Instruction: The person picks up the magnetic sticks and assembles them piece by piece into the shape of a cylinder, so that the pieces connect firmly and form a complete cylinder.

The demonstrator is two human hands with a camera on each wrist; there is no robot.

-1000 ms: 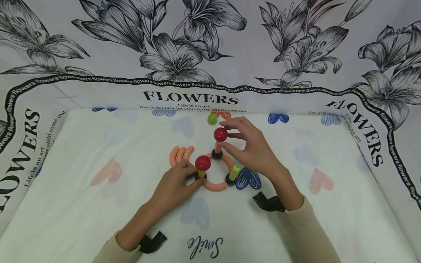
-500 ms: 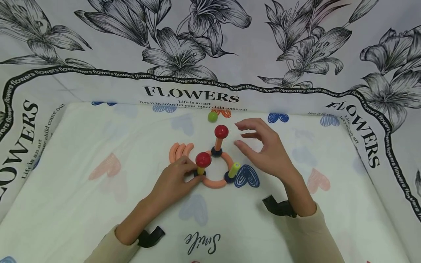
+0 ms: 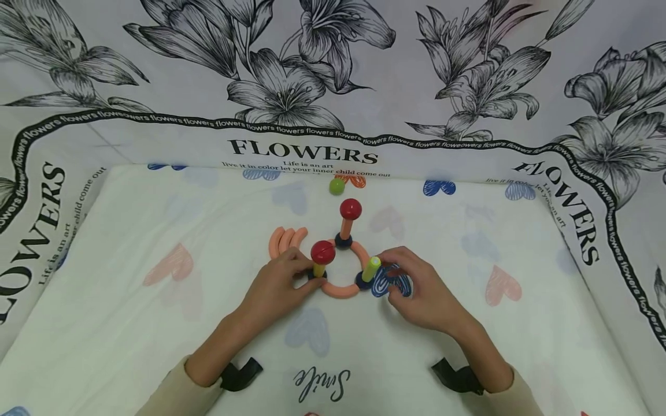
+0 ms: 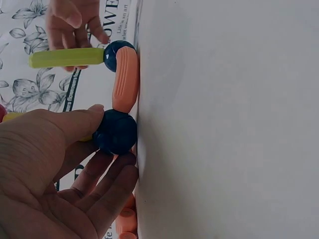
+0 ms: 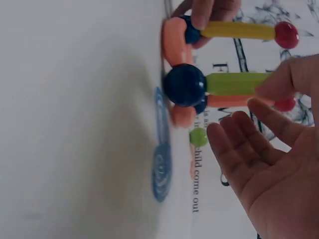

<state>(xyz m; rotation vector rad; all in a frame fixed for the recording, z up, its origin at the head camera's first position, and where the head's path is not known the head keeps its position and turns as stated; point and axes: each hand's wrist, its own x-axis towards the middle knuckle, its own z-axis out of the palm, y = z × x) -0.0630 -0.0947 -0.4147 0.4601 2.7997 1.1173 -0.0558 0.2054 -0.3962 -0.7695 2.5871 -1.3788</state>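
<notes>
A ring of curved orange sticks (image 3: 340, 291) joined by dark blue balls lies on the table. My left hand (image 3: 281, 286) pinches the left blue ball (image 4: 115, 132), from which a yellow stick (image 5: 239, 30) rises with a red ball (image 3: 323, 252) on top. The back blue ball (image 3: 343, 241) bears an upright orange stick (image 3: 346, 227) capped by another red ball (image 3: 351, 209). At the right blue ball (image 5: 184, 85) stands a bare-topped green stick (image 3: 372, 270). My right hand (image 3: 424, 292) is beside this stick, fingers extended; contact cannot be told.
Three loose curved orange sticks (image 3: 287, 238) lie left of the ring, behind my left hand. A small green ball (image 3: 337, 186) sits near the table's back edge. The white tablecloth (image 3: 218, 231) has printed hearts, and a flower-printed cloth (image 3: 390, 110) is behind it.
My right hand has left the red ball at the back, drawn away to the right, then come nearer beside the green stick. The left hand keeps its hold on the left blue ball.
</notes>
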